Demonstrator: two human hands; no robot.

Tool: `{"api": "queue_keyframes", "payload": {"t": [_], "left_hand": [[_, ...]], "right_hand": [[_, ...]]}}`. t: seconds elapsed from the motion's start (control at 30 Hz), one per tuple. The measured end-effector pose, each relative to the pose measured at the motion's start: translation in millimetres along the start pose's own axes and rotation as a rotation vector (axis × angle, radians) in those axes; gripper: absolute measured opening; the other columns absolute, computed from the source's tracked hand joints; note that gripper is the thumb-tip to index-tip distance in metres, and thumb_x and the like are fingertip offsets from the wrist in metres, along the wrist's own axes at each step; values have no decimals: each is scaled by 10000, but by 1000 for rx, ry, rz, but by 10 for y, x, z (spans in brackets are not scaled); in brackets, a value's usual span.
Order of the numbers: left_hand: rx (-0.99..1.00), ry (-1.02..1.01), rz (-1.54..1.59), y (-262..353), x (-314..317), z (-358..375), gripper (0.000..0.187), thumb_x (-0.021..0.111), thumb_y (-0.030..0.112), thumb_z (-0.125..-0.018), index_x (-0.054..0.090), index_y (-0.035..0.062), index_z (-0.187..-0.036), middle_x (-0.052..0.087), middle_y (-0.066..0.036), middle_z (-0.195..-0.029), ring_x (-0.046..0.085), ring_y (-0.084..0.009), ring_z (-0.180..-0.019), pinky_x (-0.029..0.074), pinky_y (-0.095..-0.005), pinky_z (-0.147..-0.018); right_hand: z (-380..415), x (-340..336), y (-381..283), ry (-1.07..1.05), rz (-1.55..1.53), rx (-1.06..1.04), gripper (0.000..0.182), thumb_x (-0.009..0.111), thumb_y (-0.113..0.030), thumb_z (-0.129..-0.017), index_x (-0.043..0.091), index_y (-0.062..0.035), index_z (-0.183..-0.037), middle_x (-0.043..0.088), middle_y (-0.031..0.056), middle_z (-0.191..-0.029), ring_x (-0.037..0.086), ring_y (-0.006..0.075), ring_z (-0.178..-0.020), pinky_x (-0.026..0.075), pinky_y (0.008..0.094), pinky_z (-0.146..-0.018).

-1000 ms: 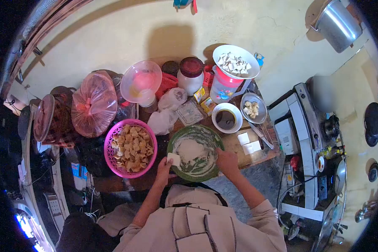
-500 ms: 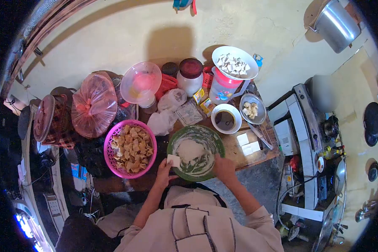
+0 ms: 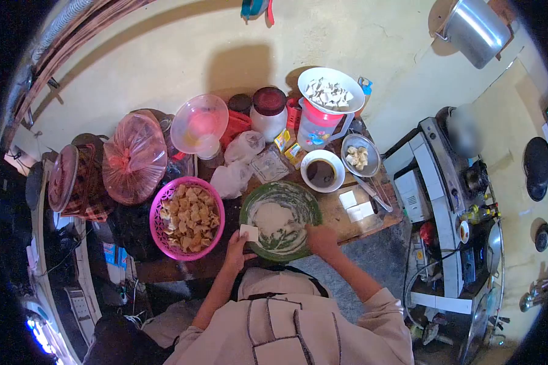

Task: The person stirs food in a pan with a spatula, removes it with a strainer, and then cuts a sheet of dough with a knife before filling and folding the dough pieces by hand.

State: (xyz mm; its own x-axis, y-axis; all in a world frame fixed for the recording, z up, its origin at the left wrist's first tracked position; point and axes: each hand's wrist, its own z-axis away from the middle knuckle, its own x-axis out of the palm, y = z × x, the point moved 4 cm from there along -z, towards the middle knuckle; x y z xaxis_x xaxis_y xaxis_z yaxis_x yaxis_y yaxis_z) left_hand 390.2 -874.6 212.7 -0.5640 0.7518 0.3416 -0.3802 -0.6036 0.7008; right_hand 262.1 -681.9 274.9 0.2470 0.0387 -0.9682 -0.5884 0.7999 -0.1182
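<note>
A green bowl (image 3: 315, 210) at the table's front edge holds white flour paste (image 3: 271, 218), smeared up its walls. My left hand (image 3: 235, 250) pinches a flat white square slice (image 3: 248, 233) by its edge, over the bowl's left rim. My right hand (image 3: 321, 241) is closed at the bowl's right side, its fingertips at the paste; whatever it grips is hidden. Right of the bowl, several similar white squares (image 3: 360, 212) lie on the wooden board (image 3: 341, 226), with a knife (image 3: 374, 194) behind them.
A pink basket (image 3: 154, 228) of browned chunks stands left. Behind are a bowl of dark liquid (image 3: 332, 187), a metal bowl of pale pieces (image 3: 370, 169), a jug (image 3: 313, 129) topped by a white bowl (image 3: 358, 100), and plastic bags (image 3: 232, 177). A stove (image 3: 447, 155) stands right.
The view has shifted slightly, so most things sit a little further left. Both hands keep nearly the same places at the bowl, the left one still on the white square.
</note>
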Motion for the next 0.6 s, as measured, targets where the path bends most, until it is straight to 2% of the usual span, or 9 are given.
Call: {"api": "queue_keyframes", "payload": {"t": [0.13, 0.23, 0.3, 0.33, 0.4, 0.43, 0.5, 0.53, 0.6], "left_hand": [[21, 23, -19, 21, 17, 32, 354, 473, 263, -824, 410, 136, -1149, 477, -43, -1039, 454, -208, -992, 446, -486, -674], [32, 54, -127, 95, 51, 119, 273, 484, 260, -821, 483, 98, -1041, 502, -82, -1007, 486, -221, -948, 477, -379, -671], [491, 172, -878, 83, -79, 99, 238, 507, 241, -797, 528, 66, -958, 502, -117, -1010, 483, -249, -946, 471, -368, -664], [722, 233, -1251, 80, -67, 111, 226, 518, 231, -785, 550, 50, -916, 502, -135, -1012, 482, -264, -945, 468, -362, -660], [753, 262, -1318, 365, 171, 418, 197, 529, 205, -761, 566, 35, -853, 519, -158, -970, 507, -298, -885, 457, -367, -653], [767, 279, -1350, 483, 290, 522, 184, 534, 192, -750, 574, 27, -821, 528, -169, -949, 519, -314, -855, 452, -370, -650], [589, 229, -1303, 512, 373, 444, 158, 536, 175, -740, 575, 36, -805, 555, -151, -877, 544, -321, -771, 446, -383, -644], [502, 203, -1276, 507, 387, 411, 145, 537, 167, -735, 576, 41, -796, 568, -142, -841, 557, -325, -729, 443, -390, -641], [407, -108, -1020, 186, 297, -93, 165, 527, 166, -757, 578, 43, -855, 590, -129, -834, 580, -294, -708, 457, -355, -653]], "right_hand": [[5, 326, -48, -85, -179, -79, 212, 497, -203, -722, 605, -107, -877, 580, 172, -657, 586, 316, -625, 456, 406, -556], [-126, 551, 262, -128, -524, -29, 230, 520, -224, -721, 625, -97, -881, 570, 151, -637, 580, 263, -627, 442, 362, -559], [-227, 707, 509, -112, -691, -19, 228, 536, -238, -724, 635, -99, -877, 552, 97, -587, 556, 189, -587, 420, 312, -531], [-192, 526, 521, -198, -790, 57, 217, 535, -226, -735, 634, -92, -874, 524, 64, -572, 522, 155, -572, 397, 286, -518], [-6, -140, 423, -376, -981, 213, 196, 533, -204, -755, 633, -79, -868, 468, -3, -543, 455, 86, -542, 352, 234, -493], [9, -210, 461, -399, -971, 212, 215, 539, -224, -766, 623, -75, -896, 509, 8, -622, 474, 95, -584, 376, 237, -539], [39, -299, 546, -449, -951, 212, 262, 550, -263, -787, 602, -65, -950, 591, 30, -779, 510, 112, -666, 423, 243, -630], [57, -363, 551, -405, -1044, 177, 252, 553, -246, -787, 600, -59, -949, 591, 25, -787, 511, 108, -690, 419, 237, -641], [125, -460, 537, -319, -1227, 104, 232, 560, -210, -787, 596, -45, -945, 591, 15, -802, 511, 101, -738, 411, 226, -664]]}}
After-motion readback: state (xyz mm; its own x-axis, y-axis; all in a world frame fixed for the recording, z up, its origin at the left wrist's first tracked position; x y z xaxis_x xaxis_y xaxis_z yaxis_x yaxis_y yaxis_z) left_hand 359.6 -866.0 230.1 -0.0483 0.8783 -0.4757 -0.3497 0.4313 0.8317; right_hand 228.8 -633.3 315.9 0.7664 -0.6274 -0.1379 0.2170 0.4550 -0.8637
